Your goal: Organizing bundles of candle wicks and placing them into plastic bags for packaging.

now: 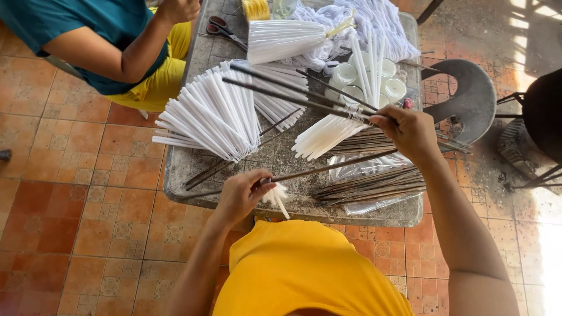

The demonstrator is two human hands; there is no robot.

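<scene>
Left hand (240,196) grip clenched on white sticks (276,196), right hand (410,133) grasping dark rods (293,93) — grey table (293,202).

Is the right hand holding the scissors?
No, the right hand grips dark sticks strung with white strips, while the scissors lie untouched at the table's far edge.

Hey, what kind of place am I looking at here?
Probably a small home craft workshop. A worn table on tiled floor is crowded with fans of white sticks and dark rods, and a second person works beside it.
</scene>
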